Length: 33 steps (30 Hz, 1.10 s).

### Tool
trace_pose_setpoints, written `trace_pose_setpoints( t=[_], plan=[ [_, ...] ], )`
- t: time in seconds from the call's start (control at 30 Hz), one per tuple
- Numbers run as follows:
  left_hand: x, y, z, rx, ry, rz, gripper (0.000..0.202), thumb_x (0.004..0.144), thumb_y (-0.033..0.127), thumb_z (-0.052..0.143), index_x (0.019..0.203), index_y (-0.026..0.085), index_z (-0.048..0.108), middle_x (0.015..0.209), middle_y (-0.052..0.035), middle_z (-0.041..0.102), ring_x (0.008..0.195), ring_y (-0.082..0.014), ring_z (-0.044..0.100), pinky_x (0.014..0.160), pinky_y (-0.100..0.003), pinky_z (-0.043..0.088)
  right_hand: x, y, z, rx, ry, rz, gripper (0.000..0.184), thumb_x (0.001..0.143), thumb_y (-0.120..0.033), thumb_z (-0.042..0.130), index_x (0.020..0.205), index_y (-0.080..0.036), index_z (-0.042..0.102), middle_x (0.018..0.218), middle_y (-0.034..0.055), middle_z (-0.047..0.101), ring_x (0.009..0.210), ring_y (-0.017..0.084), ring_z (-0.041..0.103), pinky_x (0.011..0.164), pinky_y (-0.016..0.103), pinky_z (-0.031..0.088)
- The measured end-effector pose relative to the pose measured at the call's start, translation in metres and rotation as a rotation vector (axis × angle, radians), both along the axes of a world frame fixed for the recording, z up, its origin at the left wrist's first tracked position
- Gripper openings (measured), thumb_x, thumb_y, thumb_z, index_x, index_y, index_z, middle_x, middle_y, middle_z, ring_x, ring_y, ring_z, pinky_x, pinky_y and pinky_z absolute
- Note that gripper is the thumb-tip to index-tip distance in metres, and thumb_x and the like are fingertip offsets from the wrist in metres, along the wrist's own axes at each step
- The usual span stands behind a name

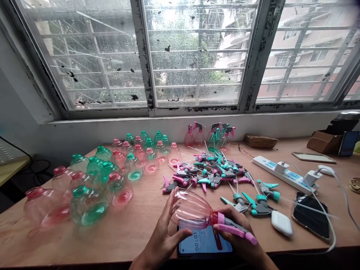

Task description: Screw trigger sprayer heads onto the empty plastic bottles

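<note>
A clear pink spray bottle lies tilted on its side between my two hands, above the front of the table. My left hand cups its rounded base, thumb below and fingers behind. At the neck, my right hand grips the pink and grey trigger spray head, which sits on the bottle's mouth; whether it is screwed tight I cannot tell. Under the bottle lies a phone with a timer on its lit screen, partly covered. Just beyond my hands is a pile of loose trigger spray heads, pink, teal and grey.
Several open pink and green bottles stand at the left. Bottles with spray heads stand by the wall. On the right are a power strip with cables, a dark phone, a white earphone case and a cardboard box.
</note>
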State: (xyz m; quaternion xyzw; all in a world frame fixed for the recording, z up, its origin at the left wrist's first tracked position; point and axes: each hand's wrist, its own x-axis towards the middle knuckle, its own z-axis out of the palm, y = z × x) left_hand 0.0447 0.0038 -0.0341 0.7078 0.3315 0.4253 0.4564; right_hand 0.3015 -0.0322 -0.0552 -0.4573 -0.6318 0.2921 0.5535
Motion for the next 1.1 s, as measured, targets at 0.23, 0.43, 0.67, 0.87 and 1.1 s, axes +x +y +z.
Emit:
trace_pose_setpoints(
  t=[0.23, 0.43, 0.67, 0.87, 1.1],
  plan=[
    [0.003, 0.002, 0.001, 0.083, 0.058, 0.075, 0.085, 0.088, 0.039, 0.071, 0.157, 0.035, 0.022, 0.166, -0.0055, 0.024, 0.15, -0.0342, 0.029, 0.122, -0.051, 0.028, -0.001, -0.001, 0.003, -0.002, 0.035, -0.032, 0.016, 0.078, -0.035, 0.078, 0.089, -0.025, 0.071, 0.072, -0.0015, 0.075, 0.063, 0.02, 0.07, 0.059, 0.025, 0.057],
    [0.002, 0.0, 0.002, 0.015, 0.039, 0.05, 0.098, 0.086, 0.044, 0.072, 0.159, 0.031, 0.008, 0.166, -0.0094, 0.023, 0.152, -0.0339, 0.023, 0.124, -0.05, 0.019, -0.001, 0.0, 0.002, -0.028, 0.071, -0.011, 0.019, 0.078, -0.034, 0.079, 0.092, -0.026, 0.068, 0.078, -0.0016, 0.076, 0.07, 0.021, 0.071, 0.064, 0.026, 0.058],
    [0.002, 0.004, -0.005, 0.028, 0.041, 0.056, 0.078, 0.093, 0.045, 0.063, 0.157, 0.036, 0.02, 0.167, -0.004, 0.023, 0.149, -0.0328, 0.031, 0.123, -0.049, 0.026, -0.003, 0.001, -0.002, -0.15, 0.132, -0.01, 0.021, 0.082, -0.041, 0.075, 0.09, -0.024, 0.066, 0.062, -0.0036, 0.067, 0.06, 0.02, 0.066, 0.059, 0.029, 0.054],
    [0.007, 0.0, 0.006, -0.048, 0.01, 0.022, 0.098, 0.088, 0.046, 0.07, 0.159, 0.031, 0.006, 0.167, -0.0086, 0.022, 0.152, -0.0314, 0.022, 0.125, -0.047, 0.018, -0.003, 0.003, 0.002, -0.152, 0.135, 0.006, 0.022, 0.079, -0.04, 0.077, 0.089, -0.024, 0.067, 0.076, -0.0002, 0.073, 0.07, 0.022, 0.069, 0.063, 0.029, 0.056],
    [0.004, 0.005, 0.002, 0.014, 0.094, 0.078, 0.088, 0.087, 0.043, 0.072, 0.157, 0.035, 0.02, 0.167, -0.0047, 0.022, 0.152, -0.0334, 0.021, 0.125, -0.05, 0.016, -0.003, 0.002, 0.001, -0.167, 0.156, 0.018, 0.018, 0.083, -0.038, 0.074, 0.09, -0.024, 0.065, 0.061, -0.003, 0.069, 0.061, 0.021, 0.066, 0.06, 0.029, 0.052]
  ],
)
